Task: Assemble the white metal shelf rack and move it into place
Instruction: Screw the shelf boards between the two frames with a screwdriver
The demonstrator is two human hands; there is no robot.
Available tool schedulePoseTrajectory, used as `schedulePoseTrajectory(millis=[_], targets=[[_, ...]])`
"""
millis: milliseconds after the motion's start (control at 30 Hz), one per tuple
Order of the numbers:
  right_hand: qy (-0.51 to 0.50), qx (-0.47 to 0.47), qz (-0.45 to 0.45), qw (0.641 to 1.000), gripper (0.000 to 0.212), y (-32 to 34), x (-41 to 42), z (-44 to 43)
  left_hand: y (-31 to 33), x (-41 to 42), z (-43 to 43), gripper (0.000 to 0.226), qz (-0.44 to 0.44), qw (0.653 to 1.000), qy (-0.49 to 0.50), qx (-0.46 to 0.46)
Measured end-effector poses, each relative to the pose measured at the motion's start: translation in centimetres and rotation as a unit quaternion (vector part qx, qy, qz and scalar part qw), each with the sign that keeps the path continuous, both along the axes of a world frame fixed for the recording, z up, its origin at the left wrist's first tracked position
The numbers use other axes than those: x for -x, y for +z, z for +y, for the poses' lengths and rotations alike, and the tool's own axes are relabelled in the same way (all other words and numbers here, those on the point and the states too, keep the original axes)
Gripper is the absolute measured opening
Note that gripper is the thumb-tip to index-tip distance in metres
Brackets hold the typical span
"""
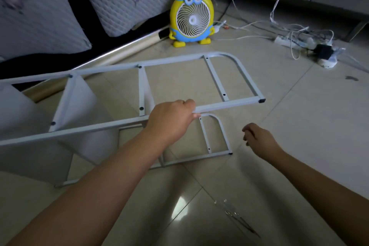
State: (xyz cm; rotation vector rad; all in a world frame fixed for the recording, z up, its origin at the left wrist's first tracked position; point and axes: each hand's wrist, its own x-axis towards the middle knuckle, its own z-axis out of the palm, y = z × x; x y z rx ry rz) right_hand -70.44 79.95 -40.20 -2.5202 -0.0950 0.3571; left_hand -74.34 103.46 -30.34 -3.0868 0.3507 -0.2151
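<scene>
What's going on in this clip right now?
A person is mid-assembly on the tiled floor. The left hand grips the near rail of the upper white metal side frame, held above a matching second frame lying on the floor. The right hand hovers nearby, fingers loosely curled, holding nothing. A yellow cartoon fan stands behind.

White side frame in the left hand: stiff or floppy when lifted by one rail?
Probably stiff: the side frame is metal tube braced by several crossbars. Likely light, as the left hand alone grips one rail. Gripped nearer the rounded end, the long side may swing or dip.
</scene>
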Motion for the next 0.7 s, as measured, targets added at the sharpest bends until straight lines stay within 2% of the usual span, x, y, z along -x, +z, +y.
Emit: schedulePoseTrajectory(millis=[100, 200, 267, 333, 400, 467, 500, 600, 700], targets=[[0.033, -0.007, -0.004, 0.999, 0.021, 1.7, 0.0, 2.0, 0.9, 0.1, 0.3, 0.035, -0.024, 0.999, 0.025, 0.037], [0.071, 0.022, -0.006, 0.997, 0.017, 2.7, -0.1, 4.4, 2.7, -1.0, 1.7, 0.028, -0.118, 0.990, 0.030, 0.077], [0.057, 0.041, 0.000, 0.997, 0.018, 3.2, -0.3, 5.7, 4.7, -1.5, 2.9, 0.028, -0.161, 0.985, 0.050, 0.045], [0.021, 0.054, 0.032, 0.998, 0.024, 3.5, -0.6, 6.9, 6.4, -1.7, 4.3, 0.028, -0.191, 0.977, 0.064, 0.068], [-0.023, 0.040, 0.076, 0.996, 0.039, 4.1, -0.9, 7.8, 7.7, -1.5, 5.7, 0.030, -0.223, 0.966, 0.048, 0.118], [-0.084, -0.014, 0.119, 0.989, 0.058, 5.1, -1.3, 8.9, 8.8, -1.2, 7.4, 0.037, -0.263, 0.951, 0.048, 0.158], [-0.119, -0.062, 0.130, 0.982, 0.061, 5.8, -1.6, 9.7, 9.6, -0.8, 8.3, 0.040, -0.279, 0.944, 0.055, 0.167], [-0.212, -0.256, 0.134, 0.934, 0.047, 8.7, -3.1, 12.3, 12.0, 0.2, 10.5, 0.040, -0.314, 0.926, 0.083, 0.191], [-0.244, -0.363, 0.072, 0.896, 0.034, 12.4, -4.8, 14.5, 14.6, 1.5, 12.1, 0.032, -0.328, 0.902, 0.131, 0.246]])
